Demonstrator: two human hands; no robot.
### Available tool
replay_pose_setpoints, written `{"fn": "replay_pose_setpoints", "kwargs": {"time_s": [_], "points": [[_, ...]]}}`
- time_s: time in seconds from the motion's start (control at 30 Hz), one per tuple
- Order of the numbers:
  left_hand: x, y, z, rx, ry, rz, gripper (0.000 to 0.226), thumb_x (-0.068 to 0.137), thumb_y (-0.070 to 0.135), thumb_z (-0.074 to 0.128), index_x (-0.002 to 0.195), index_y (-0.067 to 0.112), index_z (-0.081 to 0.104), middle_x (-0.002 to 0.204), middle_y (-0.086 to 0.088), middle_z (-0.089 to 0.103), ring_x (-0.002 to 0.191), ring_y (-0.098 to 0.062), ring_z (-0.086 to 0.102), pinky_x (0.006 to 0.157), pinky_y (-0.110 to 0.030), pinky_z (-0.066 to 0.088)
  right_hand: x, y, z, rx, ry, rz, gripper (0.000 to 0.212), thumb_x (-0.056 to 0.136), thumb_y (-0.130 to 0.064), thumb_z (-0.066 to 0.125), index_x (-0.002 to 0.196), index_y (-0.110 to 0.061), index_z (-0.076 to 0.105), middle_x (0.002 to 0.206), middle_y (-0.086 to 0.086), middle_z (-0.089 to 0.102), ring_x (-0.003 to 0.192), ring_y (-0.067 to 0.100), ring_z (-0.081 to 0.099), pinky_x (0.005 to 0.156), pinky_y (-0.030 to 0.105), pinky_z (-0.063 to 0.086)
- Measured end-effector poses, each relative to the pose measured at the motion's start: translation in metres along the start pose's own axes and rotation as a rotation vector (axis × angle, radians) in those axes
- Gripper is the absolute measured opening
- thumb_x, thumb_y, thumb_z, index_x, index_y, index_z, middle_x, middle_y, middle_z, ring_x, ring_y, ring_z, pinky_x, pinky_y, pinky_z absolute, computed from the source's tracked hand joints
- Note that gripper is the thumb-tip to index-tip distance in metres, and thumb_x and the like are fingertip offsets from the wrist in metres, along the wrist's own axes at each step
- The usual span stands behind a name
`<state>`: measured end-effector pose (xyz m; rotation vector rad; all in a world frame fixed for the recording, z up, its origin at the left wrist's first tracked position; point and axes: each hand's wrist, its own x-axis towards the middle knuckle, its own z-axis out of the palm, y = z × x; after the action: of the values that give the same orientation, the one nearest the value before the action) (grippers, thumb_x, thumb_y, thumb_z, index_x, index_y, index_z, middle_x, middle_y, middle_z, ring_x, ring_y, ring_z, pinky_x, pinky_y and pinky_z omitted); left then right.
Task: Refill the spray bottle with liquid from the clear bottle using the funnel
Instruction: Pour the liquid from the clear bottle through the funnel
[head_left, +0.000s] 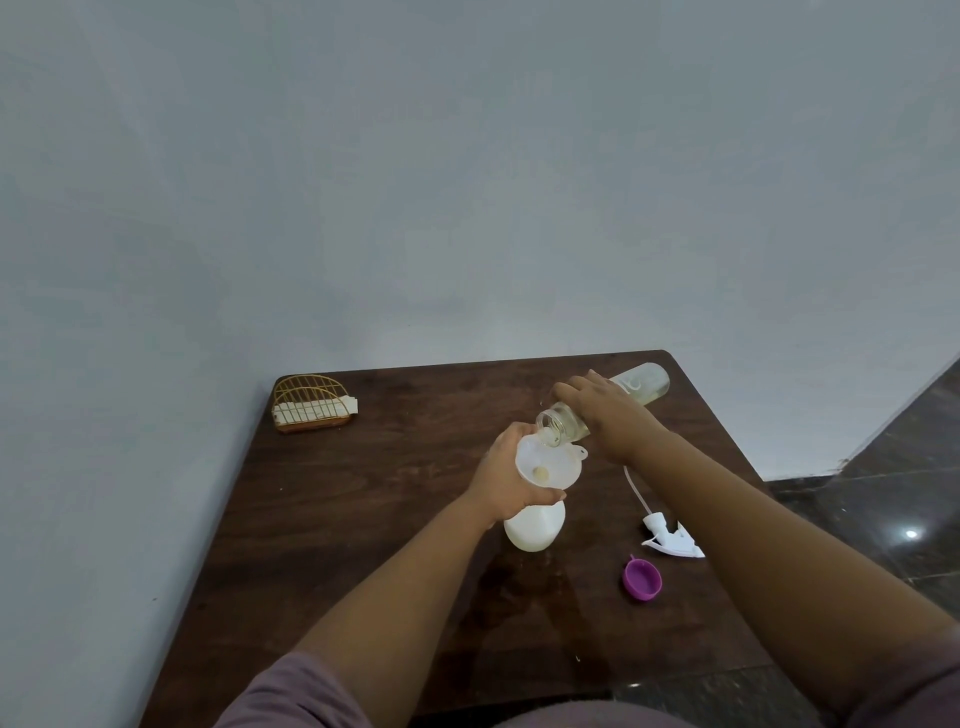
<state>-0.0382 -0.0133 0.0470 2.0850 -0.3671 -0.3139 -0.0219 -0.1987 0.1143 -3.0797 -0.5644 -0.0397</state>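
— Over the middle of the dark wooden desk, what is going on?

— A white spray bottle stands upright with a white funnel seated in its neck. The left hand is curled round the funnel's rim and the bottle's top, gripping them together.

— And the other hand?

— The right hand wraps over the clear bottle and holds it tipped nearly flat, base toward the far right corner of the desk, open mouth down over the far edge of the funnel. Pale yellowish liquid shows inside the bottle, along its lower side and at the mouth.

— Is anything in the funnel?

— A small yellowish patch sits at its centre, over the hole.

— Where is the sprayer top?

— The white trigger head lies on its side on the desk to the right of the spray bottle, its thin tube running away toward the right forearm. Just nearer than it lies a purple cap, open side up.

— Anything else on the desk?

— A gold wire holder with white pieces in it stands at the far left corner, against the pale wall. Well apart from the bottles.
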Motion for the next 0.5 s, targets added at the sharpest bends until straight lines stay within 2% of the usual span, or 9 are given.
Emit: {"fn": "replay_pose_setpoints", "kwargs": {"time_s": [0.5], "points": [[-0.0015, 0.0000, -0.0002, -0.032, 0.006, -0.001, 0.079, 0.060, 0.030, 0.090, 0.124, 0.031, 0.044, 0.123, 0.007, 0.052, 0.110, -0.015, 0.052, 0.090, -0.040, 0.053, 0.0001, 0.0007, 0.0016, 0.009, 0.022, -0.005, 0.056, 0.066, -0.014, 0.074, 0.116, -0.023, 0.049, 0.107, -0.002, 0.054, 0.104, 0.023, 0.050, 0.097, 0.043, 0.043]]}}
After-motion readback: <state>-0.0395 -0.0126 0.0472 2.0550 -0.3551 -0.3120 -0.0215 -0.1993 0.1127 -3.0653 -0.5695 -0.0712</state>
